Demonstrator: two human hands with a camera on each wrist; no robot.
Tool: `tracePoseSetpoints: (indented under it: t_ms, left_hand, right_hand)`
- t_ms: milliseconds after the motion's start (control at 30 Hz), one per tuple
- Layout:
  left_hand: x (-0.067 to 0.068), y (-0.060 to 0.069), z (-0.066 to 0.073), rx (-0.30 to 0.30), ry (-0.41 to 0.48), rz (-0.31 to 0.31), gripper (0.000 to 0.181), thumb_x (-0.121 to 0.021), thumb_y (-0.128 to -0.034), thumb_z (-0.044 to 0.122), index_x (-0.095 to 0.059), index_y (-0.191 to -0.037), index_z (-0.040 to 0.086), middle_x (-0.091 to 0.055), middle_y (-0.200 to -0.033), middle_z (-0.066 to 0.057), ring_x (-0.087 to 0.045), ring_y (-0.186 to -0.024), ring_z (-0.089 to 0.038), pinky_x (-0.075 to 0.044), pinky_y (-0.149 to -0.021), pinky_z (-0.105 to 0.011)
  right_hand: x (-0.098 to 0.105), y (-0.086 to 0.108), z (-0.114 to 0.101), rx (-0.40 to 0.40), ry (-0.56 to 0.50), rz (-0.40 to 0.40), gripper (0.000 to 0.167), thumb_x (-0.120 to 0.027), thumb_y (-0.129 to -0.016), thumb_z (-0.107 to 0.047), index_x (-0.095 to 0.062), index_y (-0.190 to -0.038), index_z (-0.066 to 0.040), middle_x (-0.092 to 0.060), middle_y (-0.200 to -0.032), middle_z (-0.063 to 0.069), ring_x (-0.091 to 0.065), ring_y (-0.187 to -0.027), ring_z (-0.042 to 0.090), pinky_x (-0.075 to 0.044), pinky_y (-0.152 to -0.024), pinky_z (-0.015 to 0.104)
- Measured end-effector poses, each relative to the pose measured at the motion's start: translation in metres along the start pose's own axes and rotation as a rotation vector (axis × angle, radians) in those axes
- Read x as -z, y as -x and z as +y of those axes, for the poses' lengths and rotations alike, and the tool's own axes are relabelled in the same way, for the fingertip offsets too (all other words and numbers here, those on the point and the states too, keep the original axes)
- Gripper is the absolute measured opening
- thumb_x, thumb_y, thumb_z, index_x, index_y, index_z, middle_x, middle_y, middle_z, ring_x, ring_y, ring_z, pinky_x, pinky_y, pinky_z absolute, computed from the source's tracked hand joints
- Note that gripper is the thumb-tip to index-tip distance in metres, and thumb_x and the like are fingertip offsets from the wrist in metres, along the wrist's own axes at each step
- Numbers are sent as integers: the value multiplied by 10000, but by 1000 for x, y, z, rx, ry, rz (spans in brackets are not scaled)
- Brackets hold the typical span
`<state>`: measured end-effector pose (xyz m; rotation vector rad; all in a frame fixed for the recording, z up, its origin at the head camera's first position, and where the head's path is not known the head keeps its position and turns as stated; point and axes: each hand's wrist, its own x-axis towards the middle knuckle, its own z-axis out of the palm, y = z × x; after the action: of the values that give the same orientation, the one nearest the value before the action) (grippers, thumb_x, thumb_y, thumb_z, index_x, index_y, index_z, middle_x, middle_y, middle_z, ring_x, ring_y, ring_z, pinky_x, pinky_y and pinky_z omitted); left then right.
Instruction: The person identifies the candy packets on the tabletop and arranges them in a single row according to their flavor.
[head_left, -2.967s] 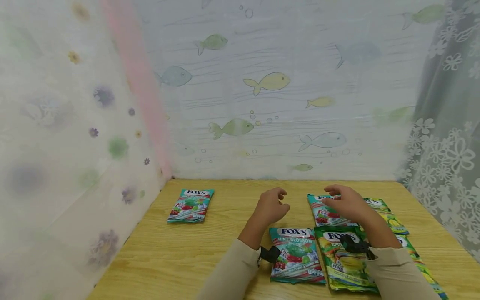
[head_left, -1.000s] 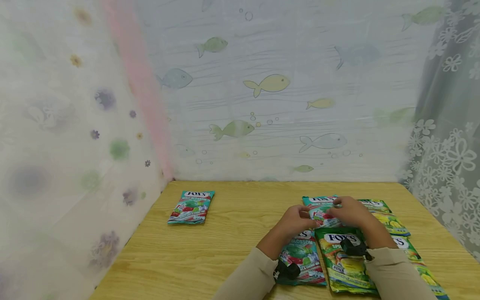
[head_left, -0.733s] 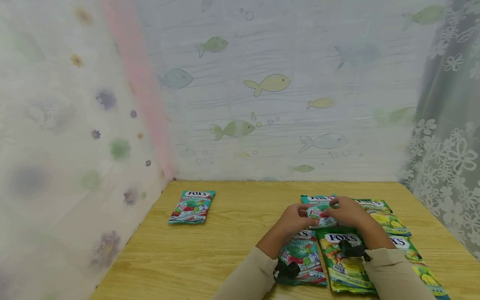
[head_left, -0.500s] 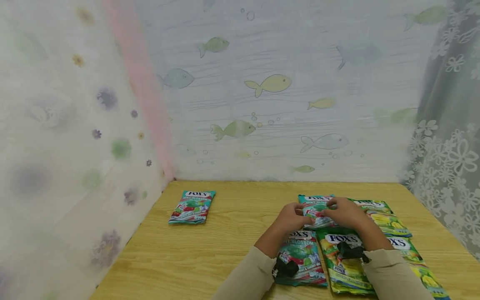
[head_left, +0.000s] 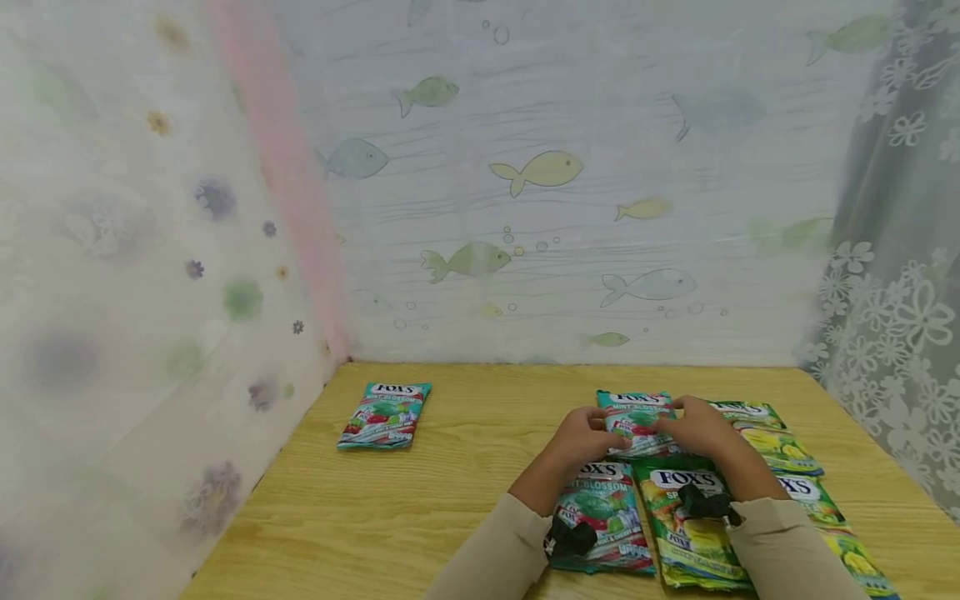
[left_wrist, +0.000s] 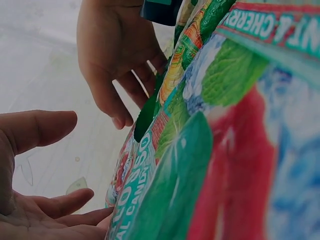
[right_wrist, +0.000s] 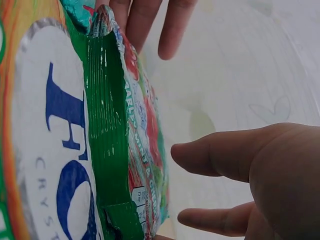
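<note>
A teal candy bag (head_left: 636,421) marked Mint Blossom lies flat at the back of the bag group. My left hand (head_left: 576,442) rests its fingers along the bag's left edge, while the right hand (head_left: 703,432) sits at its right edge. Thumbs and fingers look straight and relaxed in both wrist views; the right thumb (right_wrist: 210,152) is apart from the bag. Nearer to me lie a second teal candy bag (head_left: 607,517), partly under the left wrist, and a green-yellow candy bag (head_left: 693,542), partly covered by the right forearm.
More green-yellow candy bags (head_left: 776,446) lie along the right, partly hidden by the right arm. A lone teal candy bag (head_left: 386,417) lies far left on the wooden table (head_left: 450,517). A fish-print sheet (head_left: 480,208) hangs behind the table.
Both hands have come down onto the back teal bag, which has shifted left and straightened. In the last half second the right hand has edged right, uncovering more of the bag.
</note>
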<state>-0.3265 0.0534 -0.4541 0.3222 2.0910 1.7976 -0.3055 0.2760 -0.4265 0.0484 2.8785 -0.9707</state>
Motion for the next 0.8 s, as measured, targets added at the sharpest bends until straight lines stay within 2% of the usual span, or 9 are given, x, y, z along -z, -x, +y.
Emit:
tracePoseSetpoints:
  t_ms: [167, 300, 467, 800]
  left_hand:
    - [1, -5, -5, -21, 83, -25, 639, -802, -902, 127, -525, -1475, 74, -569, -1437, -166, -638, -1208, -308, -559, -989, -501]
    - [3, -5, -6, -36, 121, -39, 636, -798, -904, 123, -523, -1475, 75, -560, -1450, -157, -623, -1241, -297, -554, -1006, -490]
    - [4, -4, -5, -40, 134, -39, 617, -792, -907, 120, -535, -1465, 80, -551, -1462, -147, -594, -1285, -302, -548, -1019, -490]
    - [4, -5, -5, -52, 101, -27, 576, -791, -911, 137, -570, -1441, 107, -565, -1451, -123, -597, -1281, -295, -548, -1011, -503]
  right_hand:
    - [0, -2, 3, 8, 13, 9, 696, -567, -1047, -334, -393, -1452, 205, -482, -1391, 446, -639, -1050, 447, -537, -803, 541]
    - [0, -1, 3, 12, 1, 19, 681, -581, -1040, -306, -395, -1454, 201, -504, -1375, 439, -630, -1083, 483, -547, -806, 539]
    - [1, -1, 3, 6, -24, 24, 682, -610, -1028, -274, -374, -1471, 188, -487, -1384, 449, -553, -1197, 578, -549, -843, 574]
    - [0, -2, 1, 6, -17, 36, 626, -599, -1029, -246, -414, -1461, 168, -515, -1375, 430, -580, -1171, 553, -555, -811, 544]
